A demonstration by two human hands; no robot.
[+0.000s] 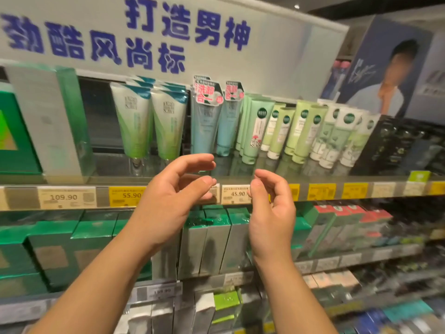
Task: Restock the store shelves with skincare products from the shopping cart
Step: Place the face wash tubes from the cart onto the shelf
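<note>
My left hand (175,189) and my right hand (271,208) hover in front of the top shelf's edge (361,182), fingers loosely curled, holding nothing. Just beyond them on the top shelf stand two pale blue tubes (207,126) with pink tags. To their left are green-and-white tubes (134,121). To their right stand several light green and white tubes (298,131). The shopping cart is out of view.
A big grey-green box (48,121) stands at the top shelf's left, dark boxes (404,145) at its right. Price tags (237,194) line the shelf edge. Green and silver cartons (212,237) fill the lower shelves. A poster (385,68) stands at upper right.
</note>
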